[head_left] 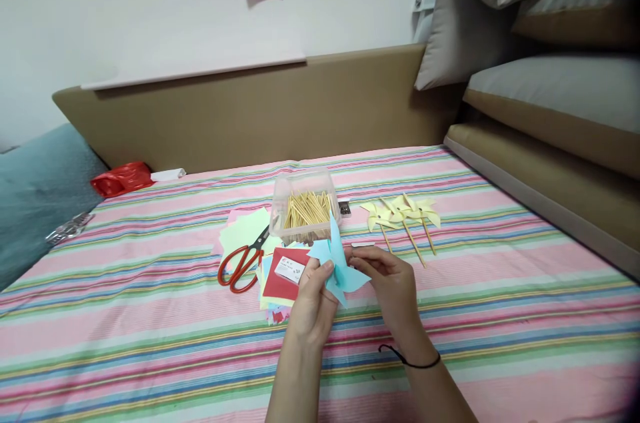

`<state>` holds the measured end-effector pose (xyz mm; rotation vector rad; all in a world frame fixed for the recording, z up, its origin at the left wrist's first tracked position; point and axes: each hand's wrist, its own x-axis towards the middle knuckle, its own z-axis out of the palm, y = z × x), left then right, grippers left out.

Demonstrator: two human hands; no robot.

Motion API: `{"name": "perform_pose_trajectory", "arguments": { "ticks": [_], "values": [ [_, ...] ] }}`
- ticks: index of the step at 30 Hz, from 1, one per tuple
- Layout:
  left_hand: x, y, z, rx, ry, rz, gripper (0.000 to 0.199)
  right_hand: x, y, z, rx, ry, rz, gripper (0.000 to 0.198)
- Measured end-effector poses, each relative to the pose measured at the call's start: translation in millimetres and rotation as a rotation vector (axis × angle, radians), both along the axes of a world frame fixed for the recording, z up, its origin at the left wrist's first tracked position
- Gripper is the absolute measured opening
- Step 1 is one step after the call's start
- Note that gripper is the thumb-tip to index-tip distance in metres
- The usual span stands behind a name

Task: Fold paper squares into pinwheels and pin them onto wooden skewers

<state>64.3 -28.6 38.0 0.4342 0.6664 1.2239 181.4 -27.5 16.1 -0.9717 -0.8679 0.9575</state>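
A light blue paper pinwheel [339, 264] is pinched between the thumb and fingers of my left hand [314, 299], its blades folded in and standing out around the middle. Just right of it, my right hand [393, 279] has thumb and fingertips pressed together behind one blade; whatever they hold is too small or hidden to name. Behind my left hand lies a red paper sheet [280, 289] on a stack of coloured paper, with a small white box [290, 269] on top. Red-handled scissors [243, 266] rest to the left, partly over pale green paper [245, 229].
A clear plastic box [305, 179] of thin wooden sticks [307, 211] stands ahead, a small dark pin case [345, 209] beside it. Several yellow pinwheels on sticks [400, 215] lie to the right. Cushions [555, 89] rise at right; a red bag [123, 179] lies far left on the striped cloth [150, 316].
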Motion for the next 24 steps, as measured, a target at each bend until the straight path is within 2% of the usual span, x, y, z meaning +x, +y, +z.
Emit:
{"name": "perform_pose_trajectory", "arguments": {
  "ticks": [4,17,20,24],
  "values": [
    [2,0,0.9,0.016,0.004,-0.009,0.038,0,0,0,0.055,-0.008,-0.043,0.009],
    [4,-2,2.5,0.036,-0.014,-0.006,0.044,1,-2,2,0.065,-0.053,-0.082,0.008],
    [5,-1,3.5,0.054,0.085,0.090,0.048,7,-3,5,0.011,-0.038,-0.108,0.005],
    [5,0,5.6,0.111,0.342,0.279,0.053,20,-5,9,-0.041,-0.021,-0.159,0.008]
  ]
}}
